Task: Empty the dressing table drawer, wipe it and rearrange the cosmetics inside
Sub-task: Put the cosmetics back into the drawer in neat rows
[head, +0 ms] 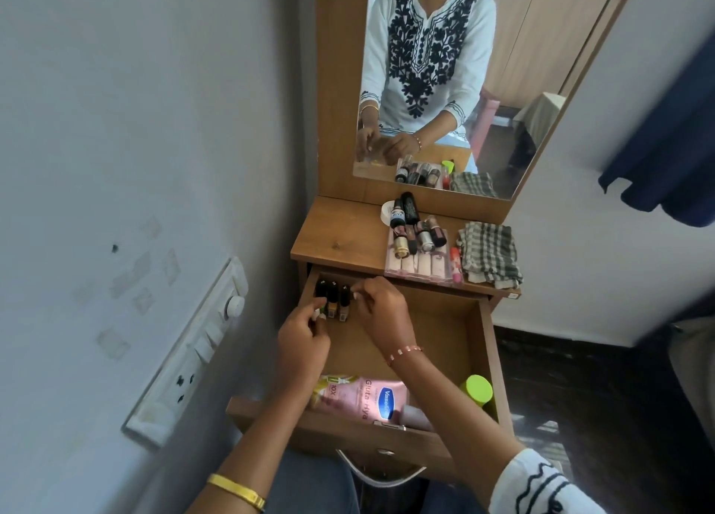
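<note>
Drawer [488, 343], right half bare

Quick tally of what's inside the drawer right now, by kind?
Nail polish bottles at the back left corner: 3 visible, hands may hide more
Pink lotion bottle lying at the front: 1
Green-capped container at the front right: 1
Total: 5 visible

Left grip [305, 335] and right grip [381, 312] curled, close together

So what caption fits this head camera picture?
Both hands line up nail polish bottles in the back corner of the open drawer.
</note>
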Demonstrator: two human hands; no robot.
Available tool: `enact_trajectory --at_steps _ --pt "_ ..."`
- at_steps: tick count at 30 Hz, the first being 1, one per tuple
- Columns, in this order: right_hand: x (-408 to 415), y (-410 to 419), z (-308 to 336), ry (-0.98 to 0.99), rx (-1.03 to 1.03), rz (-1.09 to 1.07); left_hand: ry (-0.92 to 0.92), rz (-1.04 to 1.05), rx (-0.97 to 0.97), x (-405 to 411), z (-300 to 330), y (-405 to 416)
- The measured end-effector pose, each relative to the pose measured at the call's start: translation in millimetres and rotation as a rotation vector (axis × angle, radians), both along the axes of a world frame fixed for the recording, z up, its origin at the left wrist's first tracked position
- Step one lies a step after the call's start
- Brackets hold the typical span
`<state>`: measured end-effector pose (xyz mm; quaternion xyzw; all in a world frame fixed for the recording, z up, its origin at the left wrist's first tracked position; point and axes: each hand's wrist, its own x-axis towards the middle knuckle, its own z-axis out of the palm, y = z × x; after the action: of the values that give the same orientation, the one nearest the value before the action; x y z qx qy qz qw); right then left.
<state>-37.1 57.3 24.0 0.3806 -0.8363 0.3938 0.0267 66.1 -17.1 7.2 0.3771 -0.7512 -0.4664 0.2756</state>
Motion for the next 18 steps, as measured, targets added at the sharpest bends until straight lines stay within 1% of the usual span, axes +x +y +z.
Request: enact_trajectory --at_steps 4,6,10,14,18 --pt "-6 11 17 0.029 -0.131 -0.063 0.046 -0.017 0.023 -6 7 12" --pt "-14 16 32 0.002 -0.200 -0.134 0.073 -0.058 0.011 -15 17 19" --pt "-44 27 58 -0.070 -0.263 -0.295 0.125 -0.138 -0.031 -42 40 28" --pt "-77 42 68 -0.186 -0.239 -0.455 0.131 -0.178 -0.101 -69 60 32" --pt "-103 50 70 -0.299 -0.145 -0.485 0.134 -0.231 -0.102 -90 60 29"
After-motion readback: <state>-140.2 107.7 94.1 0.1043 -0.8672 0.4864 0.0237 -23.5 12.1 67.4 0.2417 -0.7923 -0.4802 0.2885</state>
